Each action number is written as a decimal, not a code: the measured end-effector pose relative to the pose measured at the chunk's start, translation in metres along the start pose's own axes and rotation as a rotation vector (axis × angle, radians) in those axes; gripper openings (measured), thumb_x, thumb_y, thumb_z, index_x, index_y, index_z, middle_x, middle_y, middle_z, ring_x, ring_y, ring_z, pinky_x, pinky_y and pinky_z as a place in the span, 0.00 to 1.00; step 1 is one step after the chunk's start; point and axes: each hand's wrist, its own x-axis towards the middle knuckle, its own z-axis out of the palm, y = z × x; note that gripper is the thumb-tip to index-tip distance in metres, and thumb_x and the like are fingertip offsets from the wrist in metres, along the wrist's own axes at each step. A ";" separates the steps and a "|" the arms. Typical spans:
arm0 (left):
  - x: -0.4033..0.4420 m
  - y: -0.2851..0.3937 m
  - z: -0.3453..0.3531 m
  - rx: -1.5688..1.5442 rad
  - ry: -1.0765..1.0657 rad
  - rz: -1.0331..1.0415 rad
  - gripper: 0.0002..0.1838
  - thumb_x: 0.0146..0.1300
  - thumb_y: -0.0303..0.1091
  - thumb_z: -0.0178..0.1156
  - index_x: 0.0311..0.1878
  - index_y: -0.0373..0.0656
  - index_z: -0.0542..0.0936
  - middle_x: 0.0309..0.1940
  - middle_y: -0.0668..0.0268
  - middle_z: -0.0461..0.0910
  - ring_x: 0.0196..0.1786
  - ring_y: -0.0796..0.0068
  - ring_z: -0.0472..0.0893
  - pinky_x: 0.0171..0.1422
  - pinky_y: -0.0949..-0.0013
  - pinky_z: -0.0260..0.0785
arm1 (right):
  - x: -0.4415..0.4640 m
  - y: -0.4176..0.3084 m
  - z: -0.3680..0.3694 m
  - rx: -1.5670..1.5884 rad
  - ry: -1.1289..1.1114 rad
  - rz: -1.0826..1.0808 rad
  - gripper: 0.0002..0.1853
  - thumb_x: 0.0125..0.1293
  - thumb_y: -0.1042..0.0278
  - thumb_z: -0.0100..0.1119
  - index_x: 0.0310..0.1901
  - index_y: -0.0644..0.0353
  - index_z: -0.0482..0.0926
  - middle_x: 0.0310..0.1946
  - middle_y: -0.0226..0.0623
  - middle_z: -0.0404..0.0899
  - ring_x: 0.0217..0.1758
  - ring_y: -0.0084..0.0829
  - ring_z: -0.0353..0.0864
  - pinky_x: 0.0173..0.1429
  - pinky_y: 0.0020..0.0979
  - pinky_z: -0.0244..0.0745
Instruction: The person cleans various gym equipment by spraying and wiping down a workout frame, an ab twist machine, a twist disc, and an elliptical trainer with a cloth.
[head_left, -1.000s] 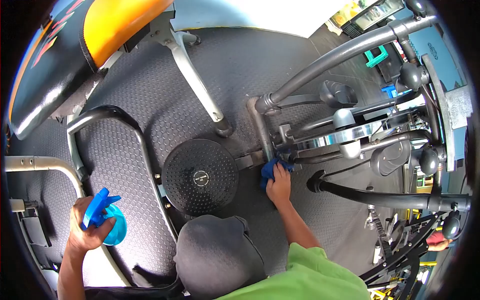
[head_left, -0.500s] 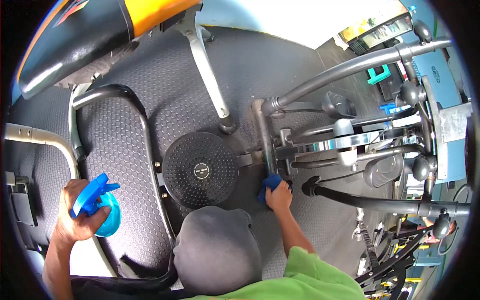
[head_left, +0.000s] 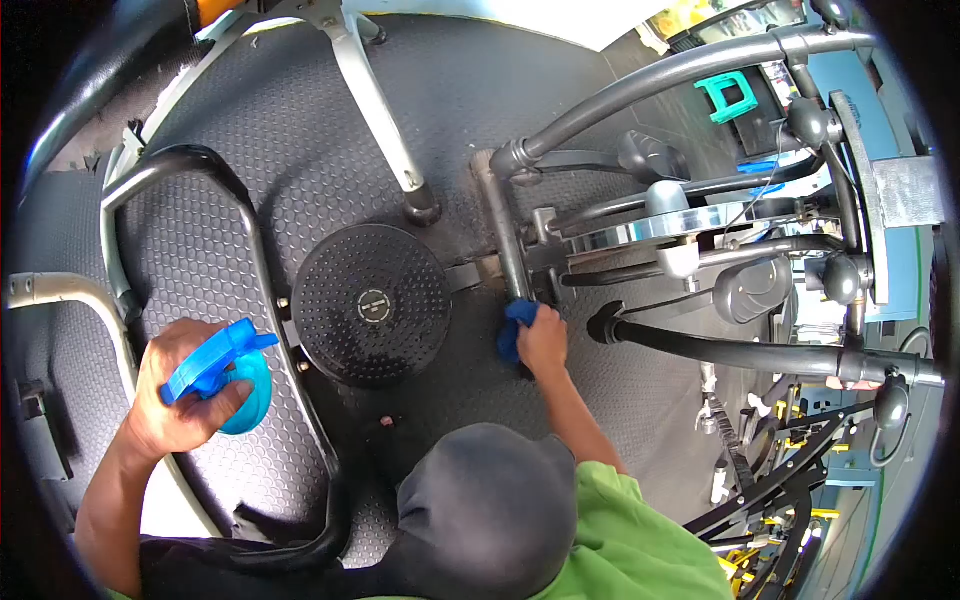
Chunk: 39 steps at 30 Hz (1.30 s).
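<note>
In my left hand (head_left: 178,405) is a spray bottle (head_left: 252,392) with a blue trigger head and a turquoise body. My fingers wrap round its neck, beside a dark curved tube frame (head_left: 262,265). My right hand (head_left: 543,342) grips a bunched blue cloth (head_left: 512,330). The cloth rests against the near end of a dark base bar (head_left: 503,230) on the exercise machine. Between my hands lies a round, black, studded disc (head_left: 372,305) with a pale centre label.
An elliptical-type machine (head_left: 670,235) with pedals and long tubes fills the right side. A pale metal leg (head_left: 375,110) stands on the textured black mat (head_left: 300,110). A grey rounded shape like a cap (head_left: 495,495) blocks the lower middle. A turquoise stool (head_left: 728,97) is farther back.
The view has shifted, so the disc and machine appear higher and farther left. The cloth has moved slightly along the base bar with my right hand. The spray bottle stays in my left hand.
</note>
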 end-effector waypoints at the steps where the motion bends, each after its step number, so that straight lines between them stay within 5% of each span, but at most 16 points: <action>1: 0.000 0.000 0.002 -0.004 0.003 0.006 0.14 0.47 0.34 0.70 0.36 0.39 0.80 0.25 0.59 0.79 0.29 0.55 0.79 0.38 0.57 0.70 | 0.006 -0.007 0.005 -0.005 0.006 0.002 0.20 0.62 0.59 0.63 0.48 0.64 0.73 0.46 0.54 0.78 0.50 0.56 0.78 0.53 0.51 0.75; 3: -0.007 0.004 0.001 -0.081 -0.007 -0.053 0.14 0.49 0.36 0.71 0.35 0.39 0.80 0.24 0.59 0.79 0.27 0.57 0.79 0.35 0.59 0.69 | 0.006 -0.019 0.013 -0.003 0.119 0.099 0.20 0.60 0.60 0.64 0.48 0.64 0.73 0.45 0.54 0.77 0.48 0.57 0.77 0.51 0.50 0.75; 8: -0.028 0.005 -0.019 -0.064 0.053 -0.092 0.13 0.47 0.35 0.71 0.32 0.39 0.80 0.22 0.60 0.78 0.25 0.58 0.78 0.34 0.60 0.69 | -0.020 0.013 -0.028 -0.170 -0.089 -0.104 0.14 0.61 0.66 0.56 0.46 0.62 0.75 0.45 0.49 0.78 0.50 0.55 0.78 0.56 0.49 0.74; 10: -0.030 0.002 -0.029 0.009 -0.038 -0.046 0.15 0.44 0.34 0.70 0.34 0.37 0.79 0.26 0.59 0.78 0.29 0.59 0.78 0.36 0.59 0.69 | 0.005 0.009 -0.069 -0.168 -0.575 -0.138 0.16 0.58 0.66 0.55 0.47 0.63 0.78 0.48 0.52 0.80 0.54 0.53 0.79 0.59 0.47 0.74; 13: -0.033 -0.001 -0.024 -0.006 0.115 -0.059 0.15 0.44 0.34 0.70 0.34 0.37 0.79 0.26 0.58 0.78 0.29 0.57 0.77 0.36 0.57 0.68 | 0.037 -0.010 -0.110 0.063 -0.287 -0.072 0.19 0.55 0.65 0.56 0.47 0.65 0.78 0.46 0.58 0.81 0.53 0.55 0.79 0.59 0.47 0.73; 15: -0.037 -0.008 -0.029 0.045 0.015 -0.026 0.18 0.46 0.34 0.70 0.41 0.37 0.80 0.26 0.59 0.77 0.30 0.60 0.78 0.37 0.60 0.69 | 0.034 -0.016 -0.112 0.077 -0.193 0.031 0.20 0.52 0.68 0.61 0.49 0.64 0.76 0.49 0.56 0.79 0.55 0.56 0.77 0.60 0.48 0.72; 18: -0.044 -0.018 -0.024 0.019 0.101 -0.018 0.27 0.50 0.36 0.69 0.54 0.36 0.78 0.27 0.60 0.76 0.29 0.66 0.77 0.36 0.64 0.70 | 0.031 0.012 -0.079 -0.126 0.586 -0.097 0.27 0.46 0.74 0.67 0.52 0.61 0.74 0.64 0.48 0.65 0.62 0.59 0.67 0.64 0.52 0.66; 22: -0.025 -0.015 -0.019 -0.043 -0.014 -0.029 0.23 0.48 0.34 0.70 0.49 0.36 0.79 0.27 0.60 0.77 0.28 0.65 0.77 0.35 0.63 0.70 | 0.047 0.014 -0.044 -0.063 0.474 -0.092 0.25 0.50 0.73 0.63 0.53 0.63 0.75 0.65 0.48 0.65 0.62 0.66 0.65 0.67 0.53 0.65; 23: -0.015 -0.009 -0.014 -0.039 -0.041 -0.016 0.23 0.48 0.34 0.70 0.49 0.36 0.79 0.27 0.60 0.77 0.28 0.65 0.77 0.35 0.63 0.70 | 0.049 0.013 -0.037 -0.091 0.391 -0.040 0.22 0.51 0.74 0.61 0.52 0.64 0.77 0.65 0.45 0.66 0.62 0.64 0.66 0.67 0.52 0.66; 25: 0.010 0.008 0.001 -0.055 0.053 -0.020 0.11 0.44 0.31 0.69 0.29 0.39 0.78 0.22 0.59 0.77 0.26 0.56 0.78 0.35 0.58 0.69 | 0.046 -0.002 -0.056 -0.079 0.224 0.021 0.20 0.52 0.75 0.57 0.49 0.65 0.79 0.65 0.41 0.68 0.62 0.59 0.68 0.67 0.49 0.66; 29: 0.062 0.040 0.015 -0.103 -0.104 0.119 0.09 0.47 0.33 0.67 0.28 0.39 0.78 0.21 0.59 0.77 0.25 0.53 0.79 0.34 0.58 0.70 | 0.043 0.040 -0.085 0.225 0.005 -0.017 0.20 0.51 0.76 0.58 0.49 0.65 0.79 0.62 0.43 0.70 0.63 0.53 0.69 0.67 0.47 0.66; 30: 0.071 0.039 0.030 -0.018 0.034 0.269 0.09 0.46 0.32 0.67 0.30 0.40 0.80 0.22 0.58 0.78 0.27 0.54 0.80 0.34 0.58 0.72 | 0.035 0.041 -0.101 0.227 0.164 -0.027 0.21 0.50 0.77 0.58 0.50 0.65 0.78 0.61 0.45 0.71 0.63 0.52 0.68 0.67 0.47 0.65; 33: 0.096 0.046 0.052 -0.162 -0.045 0.255 0.09 0.44 0.29 0.67 0.31 0.41 0.80 0.24 0.58 0.79 0.28 0.55 0.81 0.38 0.58 0.75 | 0.029 0.023 -0.111 0.237 0.696 0.015 0.32 0.49 0.83 0.56 0.62 0.71 0.68 0.62 0.58 0.65 0.67 0.58 0.64 0.72 0.46 0.59; 35: 0.104 0.042 0.080 -0.214 0.071 0.266 0.09 0.48 0.31 0.68 0.32 0.40 0.80 0.26 0.59 0.80 0.31 0.56 0.82 0.38 0.59 0.75 | 0.046 0.009 -0.081 0.320 0.806 0.135 0.35 0.51 0.83 0.56 0.65 0.72 0.64 0.64 0.61 0.61 0.69 0.61 0.59 0.74 0.46 0.56; 39: 0.112 0.047 0.095 -0.211 -0.056 0.167 0.10 0.49 0.33 0.69 0.33 0.40 0.81 0.28 0.59 0.81 0.33 0.55 0.83 0.40 0.59 0.75 | 0.045 -0.019 -0.027 0.218 0.731 0.206 0.35 0.52 0.83 0.55 0.66 0.71 0.64 0.63 0.60 0.64 0.69 0.61 0.61 0.74 0.46 0.56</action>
